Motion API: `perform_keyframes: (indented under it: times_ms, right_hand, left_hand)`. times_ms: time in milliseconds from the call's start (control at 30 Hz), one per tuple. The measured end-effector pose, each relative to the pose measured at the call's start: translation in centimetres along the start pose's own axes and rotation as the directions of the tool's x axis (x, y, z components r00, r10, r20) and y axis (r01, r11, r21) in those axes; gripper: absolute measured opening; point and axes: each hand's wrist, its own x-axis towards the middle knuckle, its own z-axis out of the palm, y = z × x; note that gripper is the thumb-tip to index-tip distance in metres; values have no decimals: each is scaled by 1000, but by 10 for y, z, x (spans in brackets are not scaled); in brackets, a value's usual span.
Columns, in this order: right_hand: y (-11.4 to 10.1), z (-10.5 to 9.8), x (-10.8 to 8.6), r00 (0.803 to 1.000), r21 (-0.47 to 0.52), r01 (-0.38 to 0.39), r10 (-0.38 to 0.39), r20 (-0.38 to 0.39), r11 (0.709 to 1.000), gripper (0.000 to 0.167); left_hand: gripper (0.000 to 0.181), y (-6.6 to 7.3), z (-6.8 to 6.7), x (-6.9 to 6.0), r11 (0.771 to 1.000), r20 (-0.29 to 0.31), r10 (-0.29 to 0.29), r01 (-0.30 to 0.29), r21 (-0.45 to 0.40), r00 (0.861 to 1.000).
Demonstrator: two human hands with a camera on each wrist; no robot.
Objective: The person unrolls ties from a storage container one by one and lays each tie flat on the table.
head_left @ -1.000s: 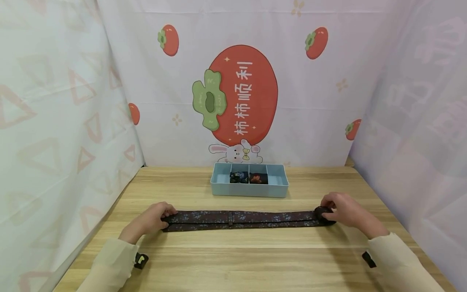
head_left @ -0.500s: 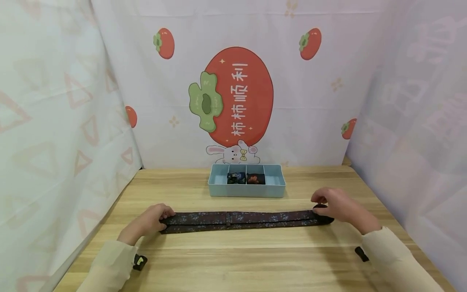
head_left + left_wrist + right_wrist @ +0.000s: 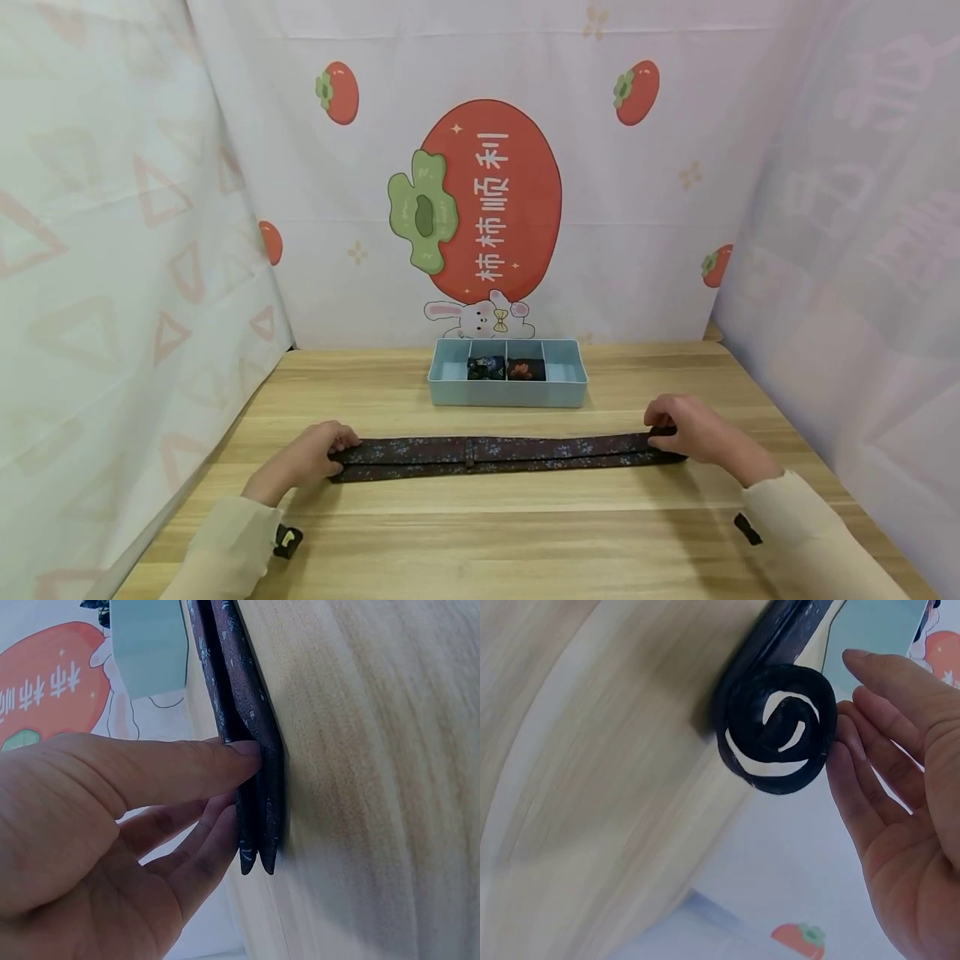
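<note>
A dark necktie (image 3: 517,450) with small blue flowers lies doubled lengthwise across the wooden table. My left hand (image 3: 303,456) pinches its left end, thumb in front and fingers behind, and the two layers (image 3: 268,825) show in the left wrist view. At the other end the tie is wound into a loose coil (image 3: 776,776), with gaps between its turns. My right hand (image 3: 693,429) is at this coil; in the right wrist view its fingertips touch the coil's side while the thumb stands away from it.
Behind the tie stands a light blue divided box (image 3: 506,394). Its two middle compartments hold a rolled blue-patterned tie (image 3: 486,367) and a rolled dark tie with an orange flower (image 3: 526,369). Printed cloth (image 3: 615,275) encloses the table at the back and both sides.
My right hand shifts a little left, lifts, then comes down again over the coiled end. My left hand stays on the left end. The head view shifts slightly.
</note>
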Motion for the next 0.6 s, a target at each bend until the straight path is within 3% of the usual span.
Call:
perform_keyframes:
  times_ms: [367,600]
  right_hand:
    - [18,-5,-18,995,-18,-87,87,-39,996,20]
    - [35,-8,-34,988,-68,-135,130,-81,988,19]
  left_hand:
    - [35,-7,-1,-7,1000,-11,-4,4,-3,1000]
    - [35,-4,-3,-2,1000,-18,8,-9,-2,1000]
